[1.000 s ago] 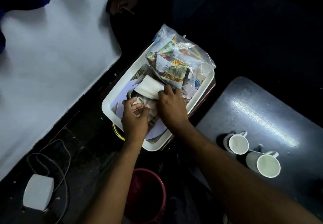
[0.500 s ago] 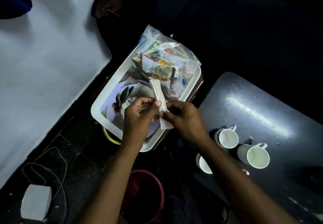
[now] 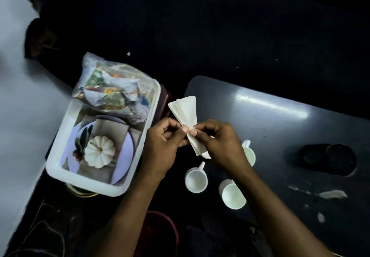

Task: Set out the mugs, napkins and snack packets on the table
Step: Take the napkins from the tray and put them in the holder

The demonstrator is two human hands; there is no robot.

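Note:
A small stack of folded white napkins [image 3: 185, 110] is pinched at its middle by both hands and fans out above them. My left hand [image 3: 163, 145] grips it from the left, my right hand [image 3: 217, 142] from the right, over the left edge of the dark table [image 3: 280, 128]. Three white mugs stand on the table: one [image 3: 195, 178] below my hands, one [image 3: 232, 195] beside my right forearm, one [image 3: 249, 153] partly hidden behind my right hand. A clear bag of snack packets [image 3: 112, 90] lies in the far end of the white tray [image 3: 60, 150].
The tray, left of the table, shows a printed picture of a white pumpkin [image 3: 99, 151] on its bottom. A dark round object [image 3: 330, 159] sits on the table's right side, with white scraps [image 3: 332, 194] nearby. A red bucket [image 3: 162, 234] stands on the floor below.
Both hands lifted the napkins out of the tray and carried them right, over the table's edge. The camera swung right, so a third mug and more of the table show.

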